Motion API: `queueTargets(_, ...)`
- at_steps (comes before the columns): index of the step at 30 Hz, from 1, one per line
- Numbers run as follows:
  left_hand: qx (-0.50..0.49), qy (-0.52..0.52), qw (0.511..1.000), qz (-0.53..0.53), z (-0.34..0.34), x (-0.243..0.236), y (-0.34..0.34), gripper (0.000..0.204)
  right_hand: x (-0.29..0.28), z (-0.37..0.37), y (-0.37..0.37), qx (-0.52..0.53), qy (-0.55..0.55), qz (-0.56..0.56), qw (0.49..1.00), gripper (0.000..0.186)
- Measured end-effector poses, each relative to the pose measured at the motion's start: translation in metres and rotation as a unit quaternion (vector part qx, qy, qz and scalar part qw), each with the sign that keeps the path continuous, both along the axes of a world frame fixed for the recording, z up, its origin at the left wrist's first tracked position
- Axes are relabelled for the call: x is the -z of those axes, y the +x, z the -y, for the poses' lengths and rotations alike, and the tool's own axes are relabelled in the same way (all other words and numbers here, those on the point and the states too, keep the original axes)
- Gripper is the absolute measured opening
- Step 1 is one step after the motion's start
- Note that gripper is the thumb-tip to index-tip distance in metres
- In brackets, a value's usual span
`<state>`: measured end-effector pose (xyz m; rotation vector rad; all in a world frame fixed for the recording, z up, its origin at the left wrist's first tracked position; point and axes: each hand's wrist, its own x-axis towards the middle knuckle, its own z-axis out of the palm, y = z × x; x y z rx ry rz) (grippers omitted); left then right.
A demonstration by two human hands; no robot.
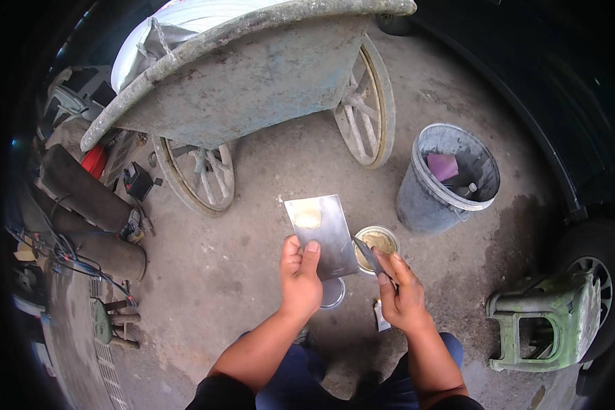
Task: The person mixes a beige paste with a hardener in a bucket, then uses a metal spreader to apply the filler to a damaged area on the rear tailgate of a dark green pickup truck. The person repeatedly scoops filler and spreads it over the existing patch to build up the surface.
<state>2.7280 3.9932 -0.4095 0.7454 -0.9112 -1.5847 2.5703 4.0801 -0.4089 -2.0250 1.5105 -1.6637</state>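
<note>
Head view: left hand (302, 280) pinches a metal plate (336, 239) bearing cream paste (307, 216); right hand (404, 297) grips a scraper (367, 255) above the floor-standing open tin (397, 244). Apparently paste is being portioned; next likely needs a steady plate.

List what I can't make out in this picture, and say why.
All in the head view:
- The back of the grey plate, with the left hand's fingertips: faces away.
- The held end of the dark blade: covered by the right hand.
- Part of the open can: behind blade and right hand.
- The white sack's far side: cut off by the top edge.
</note>
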Motion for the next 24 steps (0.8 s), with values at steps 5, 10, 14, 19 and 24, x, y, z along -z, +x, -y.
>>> queueTargets(5, -0.020, 0.001, 1.000, 0.006, -0.001, 0.005, -0.003, 0.014, 0.009, 0.006, 0.009, 0.000, -0.001, -0.047, 0.999, 0.064)
queueTargets(10, 0.009, 0.017, 0.999, -0.025, 0.004, -0.005, 0.000, 0.012, 0.042, -0.011, -0.021, 0.093, 0.072, 0.029, 0.993, 0.056)
queueTargets(14, 0.117, 0.156, 0.979, -0.060, 0.007, -0.009, 0.005, 0.011, 0.022, -0.018, -0.030, -0.008, 0.097, 0.406, 0.909, 0.059)
queueTargets(19, 0.196, 0.220, 0.953, -0.073, -0.003, -0.017, -0.003, 0.010, 0.021, -0.008, -0.016, -0.259, 0.241, 0.457, 0.816, 0.065)
queueTargets(24, 0.197, 0.149, 0.966, -0.083, 0.001, -0.015, 0.003, 0.009, 0.041, 0.011, -0.040, -0.095, 0.206, 0.498, 0.837, 0.062)
